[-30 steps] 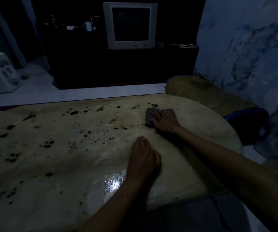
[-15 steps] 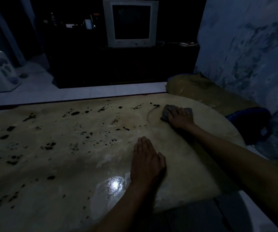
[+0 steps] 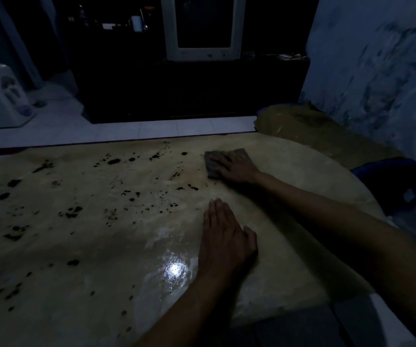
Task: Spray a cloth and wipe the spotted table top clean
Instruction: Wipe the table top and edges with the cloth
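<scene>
Lying flat on the table top [image 3: 81, 291], fingers straight and together: the left hand [image 3: 225, 242], just right of a bright wet glare [image 3: 174, 270]. Spreading across the left and middle of the surface: dark spots [image 3: 71, 212]. Pressing down farther back, with fingers extended and gripping nothing: the right hand [image 3: 237, 166], covering most of the grey cloth [image 3: 212, 159] near the far edge. Sitting beyond the table on a dark cabinet [image 3: 189, 88]: a white monitor [image 3: 203, 52] and a mug [image 3: 136, 23].
</scene>
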